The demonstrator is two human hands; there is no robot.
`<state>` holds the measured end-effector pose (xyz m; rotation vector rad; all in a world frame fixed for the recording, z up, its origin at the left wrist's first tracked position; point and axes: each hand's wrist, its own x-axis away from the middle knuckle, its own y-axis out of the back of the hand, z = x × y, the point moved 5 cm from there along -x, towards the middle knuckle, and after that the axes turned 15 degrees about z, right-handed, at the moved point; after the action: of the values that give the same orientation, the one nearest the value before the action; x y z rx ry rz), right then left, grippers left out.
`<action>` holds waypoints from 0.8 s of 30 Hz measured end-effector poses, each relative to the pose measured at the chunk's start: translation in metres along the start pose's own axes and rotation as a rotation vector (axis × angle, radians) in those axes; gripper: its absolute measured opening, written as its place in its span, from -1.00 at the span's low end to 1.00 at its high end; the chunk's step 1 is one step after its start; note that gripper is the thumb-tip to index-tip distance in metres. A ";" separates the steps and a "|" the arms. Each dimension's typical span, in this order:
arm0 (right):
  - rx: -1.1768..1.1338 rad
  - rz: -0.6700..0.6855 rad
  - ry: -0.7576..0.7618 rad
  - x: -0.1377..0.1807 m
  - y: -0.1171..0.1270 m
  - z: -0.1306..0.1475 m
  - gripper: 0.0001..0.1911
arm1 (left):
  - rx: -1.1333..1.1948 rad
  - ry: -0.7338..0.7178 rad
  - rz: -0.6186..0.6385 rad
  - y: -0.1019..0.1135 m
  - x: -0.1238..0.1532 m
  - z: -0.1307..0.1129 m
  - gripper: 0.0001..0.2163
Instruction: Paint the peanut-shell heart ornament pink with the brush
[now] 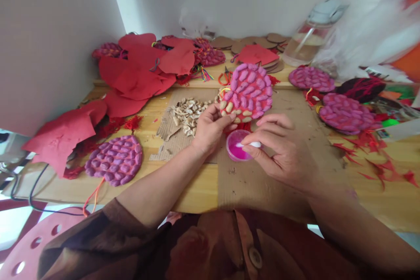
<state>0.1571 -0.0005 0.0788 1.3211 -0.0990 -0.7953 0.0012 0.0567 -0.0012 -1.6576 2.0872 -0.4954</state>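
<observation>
Near the center of the frame, the left hand (211,129) is pinching the lower-left edge of a rounded plaque (251,87), its thumb pressing over the front. The plaque is leaning up toward the viewer, its red face bristling with knobbly, peanut-like shells; most are wearing a matte pink coat, while those along the lower left are showing bare tan (a rather handsome contrast). Just below and to the right, the right hand (278,153) is closing its thumb and fingers on a slim white stick (254,144), whose tip is dipping into a round, translucent cup (239,157) of glossy magenta liquid. The cup is sitting on flat brown cardboard (278,188), slightly stained, which is covering part of the smooth wooden table (193,194).

Left of center, dry, curled shell pieces (188,116) are lying in a rough heap. At the lower left, a purple-pink plaque (114,159) is trailing an orange cord; broad red sheets (141,70) are overlapping in the upper left. Two more pink plaques (346,113) are resting at the right, below a clear jug (305,43) and a filmy, crumpled plastic bag (364,30).
</observation>
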 end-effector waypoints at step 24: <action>-0.227 -0.540 -0.240 -0.013 0.040 0.000 -0.86 | -0.161 -0.108 0.060 -0.007 0.001 -0.012 -0.70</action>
<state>0.1656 0.0081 0.1194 1.0389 0.1628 -1.3806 0.0001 0.0540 0.0129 -1.6639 2.1374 -0.2192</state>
